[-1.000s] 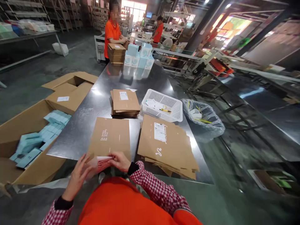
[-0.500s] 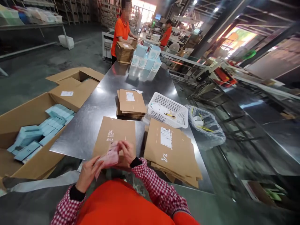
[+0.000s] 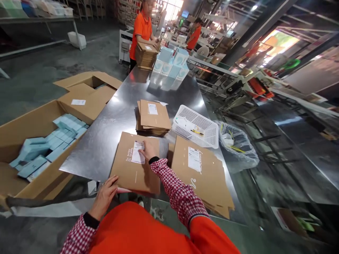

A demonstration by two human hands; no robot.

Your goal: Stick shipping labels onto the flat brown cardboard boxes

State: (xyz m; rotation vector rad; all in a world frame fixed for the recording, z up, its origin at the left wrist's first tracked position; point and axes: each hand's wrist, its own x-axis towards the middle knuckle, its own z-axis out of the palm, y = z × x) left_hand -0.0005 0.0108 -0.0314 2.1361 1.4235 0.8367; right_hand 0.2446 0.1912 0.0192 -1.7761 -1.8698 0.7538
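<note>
A flat brown cardboard mailer [image 3: 132,174] with white print lies in front of me at the table's near edge. A white shipping label [image 3: 138,152] lies on its upper part. My right hand [image 3: 148,150] is closed at the label's right edge, fingertips touching it; its other fingers are curled and partly hidden. My left hand [image 3: 104,195] is at the mailer's near left corner, fingertips on the cardboard. Beside its thumb, a pinkish-white sheet [image 3: 123,190] shows below the mailer's edge and appears pinched in that hand; most of it is hidden.
More mailers [image 3: 209,176] are stacked at right, with a smaller cardboard stack [image 3: 156,118] behind. A white perforated basket [image 3: 212,135] holds papers and a yellow pen. A lined bin [image 3: 238,148] stands beyond. Blue boxes fill a carton [image 3: 34,116] at left. Two people in orange work farther back.
Both hands held the pinkish sheet over the mailer; now a label lies on the mailer. My right hand has moved forward onto it, and my left hand has dropped to the near corner.
</note>
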